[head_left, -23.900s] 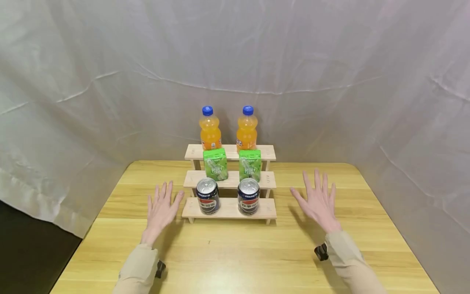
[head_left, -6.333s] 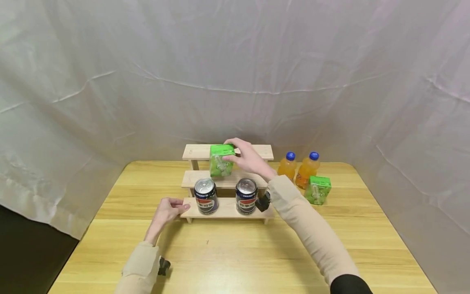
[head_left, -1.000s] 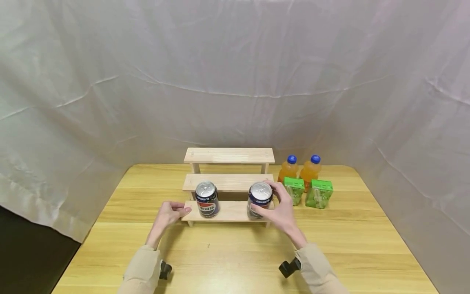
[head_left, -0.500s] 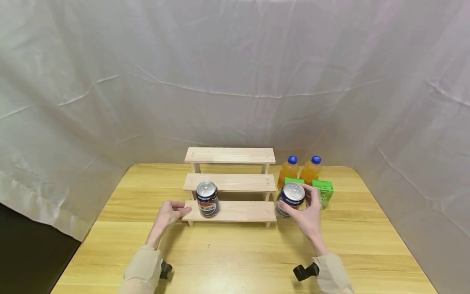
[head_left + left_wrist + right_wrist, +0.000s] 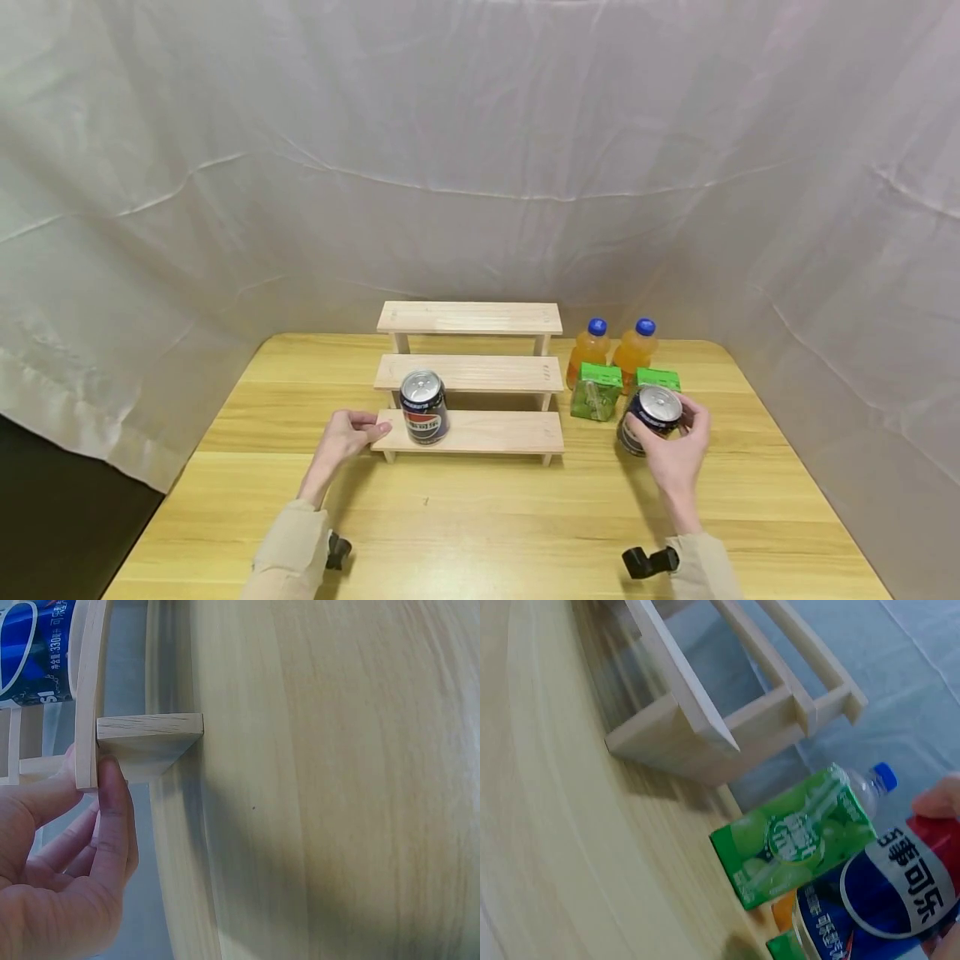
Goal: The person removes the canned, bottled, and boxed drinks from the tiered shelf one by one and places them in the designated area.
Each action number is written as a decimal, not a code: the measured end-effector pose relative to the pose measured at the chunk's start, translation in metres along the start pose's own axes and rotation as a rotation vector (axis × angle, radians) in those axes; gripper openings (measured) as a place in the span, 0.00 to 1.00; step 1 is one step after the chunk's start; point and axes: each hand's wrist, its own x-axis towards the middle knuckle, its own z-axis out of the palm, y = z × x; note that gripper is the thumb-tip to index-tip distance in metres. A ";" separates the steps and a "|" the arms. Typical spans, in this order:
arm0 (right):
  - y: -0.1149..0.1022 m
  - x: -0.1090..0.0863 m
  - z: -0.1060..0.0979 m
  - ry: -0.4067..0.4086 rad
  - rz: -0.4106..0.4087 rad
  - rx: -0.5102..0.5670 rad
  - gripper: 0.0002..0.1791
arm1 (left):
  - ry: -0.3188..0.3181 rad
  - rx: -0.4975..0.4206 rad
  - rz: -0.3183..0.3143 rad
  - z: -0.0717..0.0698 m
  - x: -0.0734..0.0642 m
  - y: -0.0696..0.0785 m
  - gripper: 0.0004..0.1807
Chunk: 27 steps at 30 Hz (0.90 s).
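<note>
My left hand (image 5: 347, 435) pinches the left end of the lowest tier of a wooden three-step rack (image 5: 498, 432), thumb above and fingers beneath, as the left wrist view shows. My right hand (image 5: 681, 454) grips a dark blue Pepsi can (image 5: 660, 405) by its sides, slightly tilted, in front of the right-hand green juice carton (image 5: 662, 379) and partly hiding it. In the right wrist view the can (image 5: 885, 900) overlaps the cartons. A second Pepsi can (image 5: 424, 417) stands upright at the left of the lowest tier.
Right of the rack stand two orange soda bottles (image 5: 589, 354) with blue caps, side by side. Before them is the left-hand green carton (image 5: 596, 393). A grey cloth (image 5: 480, 167) hangs behind the wooden table (image 5: 480, 525).
The bottles and cartons have gone from the rack to the table at right. My right hand has lifted the right can off the lowest tier and carried it right. My left hand stays put.
</note>
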 end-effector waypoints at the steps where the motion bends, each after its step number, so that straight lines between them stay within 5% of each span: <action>1: 0.001 0.001 -0.002 0.014 0.019 -0.011 0.41 | 0.002 -0.002 0.000 0.000 0.000 0.000 0.25; 11: 0.014 0.006 -0.011 0.073 0.112 -0.096 0.40 | 0.010 -0.020 0.002 0.001 0.001 -0.002 0.24; 27: 0.020 0.010 -0.016 0.014 0.176 -0.202 0.39 | 0.009 -0.022 0.005 0.001 0.000 -0.001 0.24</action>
